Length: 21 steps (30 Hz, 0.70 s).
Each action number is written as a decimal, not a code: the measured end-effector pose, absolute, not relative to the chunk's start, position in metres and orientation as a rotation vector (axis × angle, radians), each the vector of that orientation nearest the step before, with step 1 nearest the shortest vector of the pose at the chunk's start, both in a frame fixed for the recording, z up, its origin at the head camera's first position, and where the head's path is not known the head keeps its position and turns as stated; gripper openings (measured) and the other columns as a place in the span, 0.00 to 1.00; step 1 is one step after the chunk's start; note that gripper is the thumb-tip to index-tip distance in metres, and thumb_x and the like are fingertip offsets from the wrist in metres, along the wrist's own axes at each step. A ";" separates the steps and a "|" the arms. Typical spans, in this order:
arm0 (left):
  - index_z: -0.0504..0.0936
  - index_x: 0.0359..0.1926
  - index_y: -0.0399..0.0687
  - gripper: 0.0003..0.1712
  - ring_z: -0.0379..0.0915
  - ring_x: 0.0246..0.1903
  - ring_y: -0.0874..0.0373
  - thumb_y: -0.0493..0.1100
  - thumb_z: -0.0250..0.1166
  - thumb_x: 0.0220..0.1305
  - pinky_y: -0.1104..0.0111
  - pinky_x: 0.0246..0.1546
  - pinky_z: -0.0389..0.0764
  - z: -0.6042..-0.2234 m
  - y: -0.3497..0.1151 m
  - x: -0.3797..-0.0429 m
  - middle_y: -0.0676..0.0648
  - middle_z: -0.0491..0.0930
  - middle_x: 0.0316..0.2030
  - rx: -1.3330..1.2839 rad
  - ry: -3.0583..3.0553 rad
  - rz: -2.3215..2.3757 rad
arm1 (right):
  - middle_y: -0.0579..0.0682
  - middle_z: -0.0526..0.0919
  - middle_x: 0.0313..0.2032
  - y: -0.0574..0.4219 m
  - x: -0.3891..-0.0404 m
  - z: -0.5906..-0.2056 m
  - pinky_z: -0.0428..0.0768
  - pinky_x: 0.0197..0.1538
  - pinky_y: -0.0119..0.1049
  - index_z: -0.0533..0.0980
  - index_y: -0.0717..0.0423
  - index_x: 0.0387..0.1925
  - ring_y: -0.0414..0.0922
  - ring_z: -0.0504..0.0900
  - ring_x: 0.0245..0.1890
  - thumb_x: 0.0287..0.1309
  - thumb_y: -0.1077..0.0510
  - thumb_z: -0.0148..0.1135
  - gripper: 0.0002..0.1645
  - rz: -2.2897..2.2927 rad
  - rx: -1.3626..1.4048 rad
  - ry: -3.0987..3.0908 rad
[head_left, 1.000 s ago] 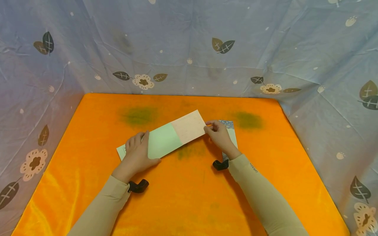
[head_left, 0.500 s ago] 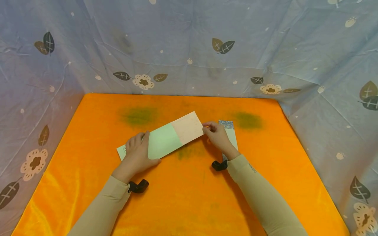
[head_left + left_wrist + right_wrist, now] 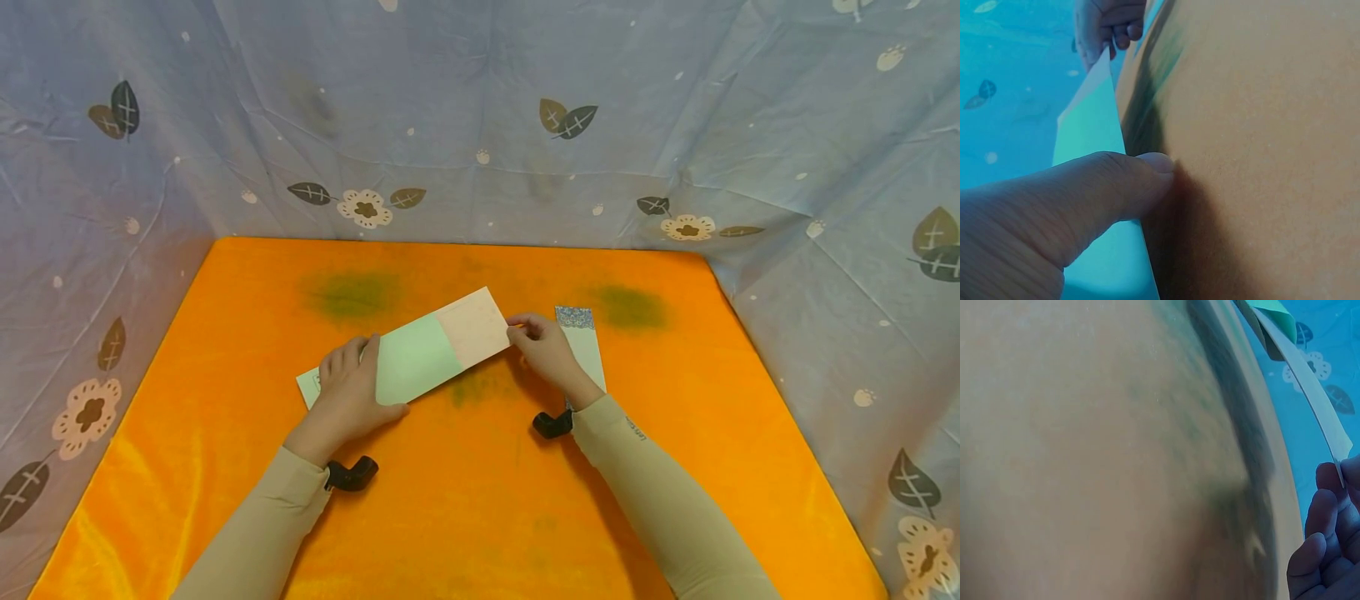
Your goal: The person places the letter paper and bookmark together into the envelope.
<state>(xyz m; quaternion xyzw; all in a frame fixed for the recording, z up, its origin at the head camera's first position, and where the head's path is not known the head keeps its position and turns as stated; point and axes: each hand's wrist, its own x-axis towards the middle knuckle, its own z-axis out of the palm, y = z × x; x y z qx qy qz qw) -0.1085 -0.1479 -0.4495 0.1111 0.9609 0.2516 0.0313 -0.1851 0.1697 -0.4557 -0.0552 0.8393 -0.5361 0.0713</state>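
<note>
A light green paper envelope (image 3: 412, 358) lies slantwise across the middle of the table, with small print near its left end. My left hand (image 3: 348, 396) grips it across its width, fingers at the far edge and thumb (image 3: 1110, 181) over the near edge. Out of the envelope's right end sticks a pale pink card (image 3: 474, 327); its inner part is hidden inside. My right hand (image 3: 551, 354) pinches the card's right end between thumb and fingertips. In the right wrist view the card (image 3: 1310, 384) runs from these fingers to the envelope's gaping mouth (image 3: 1272, 337).
Beside my right wrist lies a pale strip (image 3: 583, 350) with a grey speckled band at its top, partly covered by the forearm. An orange cloth (image 3: 450, 517) covers the table. Patterned blue-grey curtains (image 3: 480, 108) stand along the back and both sides.
My right hand has moved slightly left with the pink card, and less of the card shows outside the envelope. More of the pale strip is uncovered. My left hand has stayed still.
</note>
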 end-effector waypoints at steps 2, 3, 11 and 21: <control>0.47 0.74 0.34 0.68 0.45 0.64 0.33 0.60 0.77 0.44 0.42 0.63 0.40 -0.449 -0.148 -0.108 0.30 0.50 0.68 0.342 2.960 0.772 | 0.57 0.81 0.35 0.168 -0.185 -0.456 0.76 0.26 0.38 0.79 0.48 0.50 0.51 0.74 0.23 0.67 0.50 0.58 0.14 -1.609 -0.166 2.526; 0.47 0.74 0.34 0.68 0.45 0.64 0.33 0.61 0.76 0.44 0.42 0.63 0.41 -0.449 -0.148 -0.108 0.30 0.50 0.68 0.341 2.960 0.770 | 0.56 0.81 0.34 0.167 -0.185 -0.456 0.76 0.27 0.38 0.79 0.48 0.50 0.50 0.74 0.23 0.67 0.50 0.58 0.13 -1.607 -0.167 2.526; 0.47 0.74 0.34 0.68 0.45 0.63 0.32 0.61 0.76 0.44 0.42 0.63 0.41 -0.450 -0.148 -0.108 0.30 0.50 0.67 0.341 2.960 0.765 | 0.53 0.81 0.35 0.161 -0.183 -0.456 0.76 0.28 0.37 0.79 0.49 0.49 0.55 0.75 0.28 0.67 0.50 0.58 0.14 -1.638 -0.173 2.475; 0.46 0.74 0.34 0.68 0.45 0.63 0.32 0.61 0.76 0.44 0.41 0.63 0.41 -0.451 -0.149 -0.109 0.30 0.50 0.67 0.345 2.960 0.760 | 0.58 0.81 0.37 0.155 -0.181 -0.453 0.75 0.30 0.39 0.78 0.53 0.52 0.59 0.75 0.30 0.68 0.51 0.57 0.16 -1.624 -0.192 2.429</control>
